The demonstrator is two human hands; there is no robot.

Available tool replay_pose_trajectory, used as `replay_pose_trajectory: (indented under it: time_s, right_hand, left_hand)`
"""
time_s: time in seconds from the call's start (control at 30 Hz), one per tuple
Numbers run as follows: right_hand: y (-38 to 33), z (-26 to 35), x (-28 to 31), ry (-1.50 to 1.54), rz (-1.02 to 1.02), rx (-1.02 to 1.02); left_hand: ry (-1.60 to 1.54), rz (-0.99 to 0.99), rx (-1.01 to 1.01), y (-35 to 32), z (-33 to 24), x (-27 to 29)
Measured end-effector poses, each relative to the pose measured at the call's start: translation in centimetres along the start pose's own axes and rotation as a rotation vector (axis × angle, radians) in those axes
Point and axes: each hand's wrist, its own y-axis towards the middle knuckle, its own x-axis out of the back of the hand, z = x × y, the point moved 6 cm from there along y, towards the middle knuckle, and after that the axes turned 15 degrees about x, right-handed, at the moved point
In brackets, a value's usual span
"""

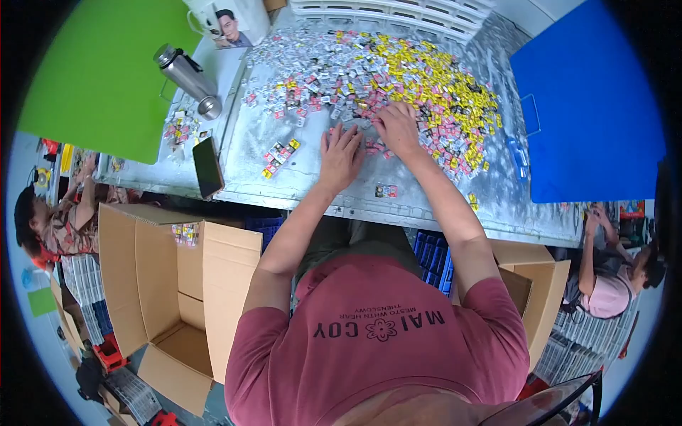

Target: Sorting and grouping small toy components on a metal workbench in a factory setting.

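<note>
A wide pile of small flat packets [383,74], yellow, pink, white and grey, covers the far part of a grey metal table [284,181]. My left hand [341,153] lies flat on the table at the pile's near edge, fingers spread over a few packets. Just to its right, my right hand [398,128] presses palm down on the packets, fingers together and slightly curled. Neither hand lifts anything. A few loose packets [278,156] lie left of my left hand, and one pair [386,190] sits near the table's front edge.
A steel flask [188,78] lies on its side at the left, a dark phone [208,167] near the table edge. An open cardboard box [170,284] stands below left, another [533,284] at right. Green [106,71] and blue [590,99] boards flank the table. Other people sit at both sides.
</note>
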Motion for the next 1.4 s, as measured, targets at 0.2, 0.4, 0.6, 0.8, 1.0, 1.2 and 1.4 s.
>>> replay_pose_trajectory:
  time_s: [0.2, 0.4, 0.6, 0.8, 1.0, 1.2, 1.4]
  right_hand:
    - [0.7, 1.7, 1.7, 0.410, 0.064, -0.126]
    - [1.8, 4.2, 1.8, 0.738, 0.156, -0.336]
    - [2.2, 5.0, 1.4, 0.947, 0.190, -0.435]
    - [1.5, 4.8, 1.2, 1.036, 0.131, -0.425]
    - [1.2, 5.1, 1.4, 0.972, 0.214, -0.489]
    - [0.9, 6.2, 1.2, 1.252, 0.151, -0.542]
    - [-2.4, 0.6, 1.8, 0.924, 0.107, -0.564]
  left_hand:
    - [-0.553, -0.116, 0.269, 1.7, 0.4, 2.9]
    - [-0.972, 0.097, 0.504, 2.0, 2.5, 2.4]
    - [-1.296, 0.217, 0.629, 1.6, 4.2, 3.3]
    - [-1.498, 0.312, 0.699, 1.1, 3.8, 2.8]
    - [-1.498, 0.338, 0.753, 0.3, 4.1, 2.2]
    - [-1.485, 0.222, 0.764, 0.0, 5.3, 3.5]
    - [-1.300, -0.453, 0.903, 2.0, 19.2, 12.8]
